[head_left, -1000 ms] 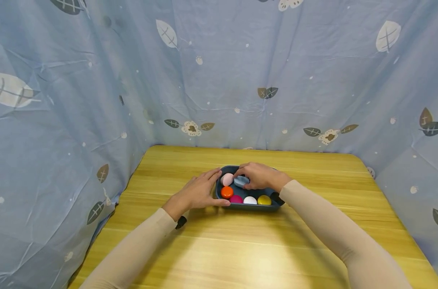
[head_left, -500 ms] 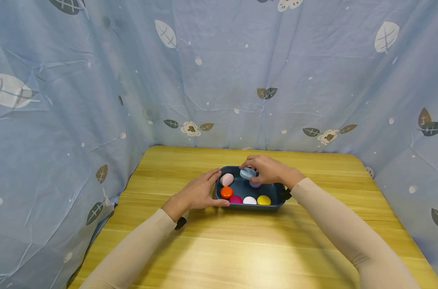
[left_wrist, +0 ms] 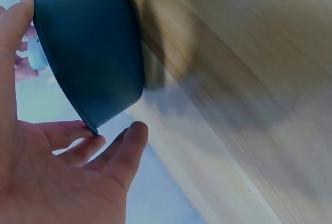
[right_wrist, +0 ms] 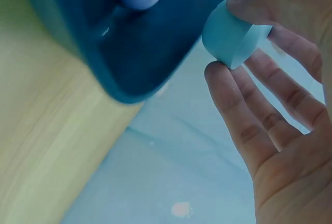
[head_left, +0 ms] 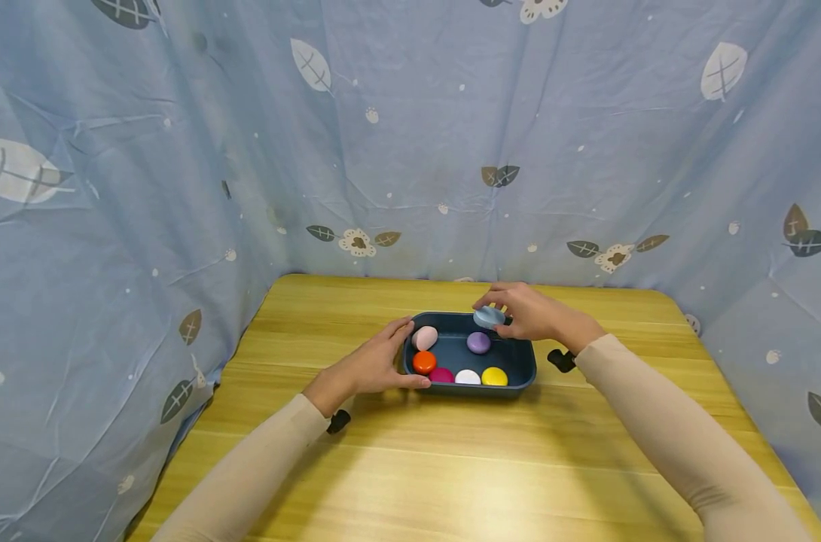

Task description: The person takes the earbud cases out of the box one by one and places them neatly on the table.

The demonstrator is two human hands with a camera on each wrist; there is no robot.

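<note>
A dark blue rectangular tray [head_left: 451, 387] stands on the table. My left hand [head_left: 370, 361] spans its left end, fingers and thumb touching the rim, fingers fairly straight; the left wrist view shows the tray's outer wall beside them. My right hand [head_left: 529, 312] pinches a light blue dome-shaped piece [head_left: 489, 317] between thumb and fingertips, over the tray's back right rim; one side of it looks flat in the right wrist view. Inside the tray lie a purple rounded piece [head_left: 478, 342], a pink egg-shaped one [head_left: 425, 338], an orange [head_left: 424, 362], a magenta [head_left: 441, 375], a white [head_left: 468, 376] and a yellow one [head_left: 495, 376].
The wooden table [head_left: 465, 467] stretches around the tray on all sides. A blue curtain [head_left: 410, 150] with leaf and flower prints hangs behind and at both sides. Small black wrist mounts [head_left: 561, 360] sit under the forearms.
My right hand has lifted the light blue piece from the tray's middle and carried it to the right and back, uncovering the purple piece. The left hand has stayed in place.
</note>
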